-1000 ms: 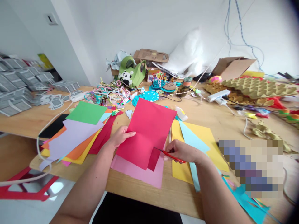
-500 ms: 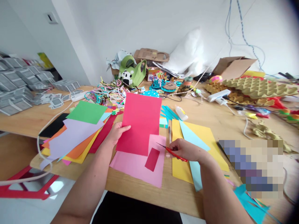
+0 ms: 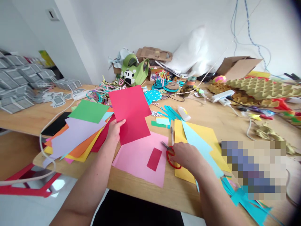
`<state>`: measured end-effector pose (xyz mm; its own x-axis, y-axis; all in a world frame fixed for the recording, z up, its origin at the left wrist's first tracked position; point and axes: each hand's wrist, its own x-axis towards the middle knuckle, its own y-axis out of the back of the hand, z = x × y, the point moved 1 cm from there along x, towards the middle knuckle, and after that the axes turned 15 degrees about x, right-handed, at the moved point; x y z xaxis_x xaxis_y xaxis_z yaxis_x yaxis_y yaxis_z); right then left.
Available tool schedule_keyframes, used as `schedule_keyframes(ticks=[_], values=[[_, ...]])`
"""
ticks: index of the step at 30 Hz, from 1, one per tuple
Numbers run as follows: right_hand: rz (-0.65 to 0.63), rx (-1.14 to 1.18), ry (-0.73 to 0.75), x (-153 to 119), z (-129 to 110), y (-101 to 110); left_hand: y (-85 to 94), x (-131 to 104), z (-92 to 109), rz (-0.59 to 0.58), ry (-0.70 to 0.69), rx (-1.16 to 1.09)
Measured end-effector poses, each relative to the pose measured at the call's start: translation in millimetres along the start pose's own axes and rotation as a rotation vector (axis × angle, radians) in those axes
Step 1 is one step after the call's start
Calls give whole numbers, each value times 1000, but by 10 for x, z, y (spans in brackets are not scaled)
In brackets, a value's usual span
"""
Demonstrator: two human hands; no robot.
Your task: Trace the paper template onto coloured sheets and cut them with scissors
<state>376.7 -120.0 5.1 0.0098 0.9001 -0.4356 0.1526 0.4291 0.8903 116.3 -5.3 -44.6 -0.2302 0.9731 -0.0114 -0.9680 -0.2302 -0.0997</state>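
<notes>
My left hand (image 3: 115, 130) pinches a red sheet of paper (image 3: 131, 110) by its left edge and holds it tilted above the table; the sheet has a notch in its right side. My right hand (image 3: 184, 155) is closed on the red handles of a pair of scissors (image 3: 170, 153), low over the table with the blades pointing left. A pink sheet (image 3: 134, 163) lies below the red one, with a small dark-red rectangle (image 3: 154, 159) on it. Yellow paper (image 3: 182, 171) and a light-blue strip (image 3: 197, 138) lie under and beside my right hand.
At the left is a pile of coloured sheets, a green one (image 3: 90, 111) on top, beside a black flat object (image 3: 56, 124). A pen (image 3: 172, 135) and a glue bottle (image 3: 183, 113) lie beyond my right hand. Further back are a green panda bag (image 3: 134, 70) and egg trays (image 3: 263, 86).
The red sheet has moved up and left and turned, uncovering more of the pink sheet. My right hand has lowered slightly, and the scissors have turned so their handle loops show.
</notes>
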Motion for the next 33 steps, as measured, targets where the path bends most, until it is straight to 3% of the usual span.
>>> schedule_keyframes(ticks=[4, 9, 11, 17, 22, 26, 30, 33], values=[[81, -47, 51, -44, -77, -15, 7, 8, 9, 52, 2, -35], [120, -103, 618, -119, -394, -133, 19, 8, 19, 91, 58, -85], [121, -135, 747, -145, -506, -181, 21, 5, 15, 92, 61, -99], [80, -269, 879, -113, -611, -200, 19, 4, -15, 73, 28, -114], [-18, -289, 924, -42, -642, -109, 7, -12, -1, 69, 29, -129], [-100, 33, 932, 77, -561, 115, 1, -35, 35, 85, 40, -162], [14, 465, 775, 337, -347, 340, -2, -46, 73, 124, 39, -166], [82, 585, 644, 515, -226, 363, -9, -48, 89, 128, 44, -183]])
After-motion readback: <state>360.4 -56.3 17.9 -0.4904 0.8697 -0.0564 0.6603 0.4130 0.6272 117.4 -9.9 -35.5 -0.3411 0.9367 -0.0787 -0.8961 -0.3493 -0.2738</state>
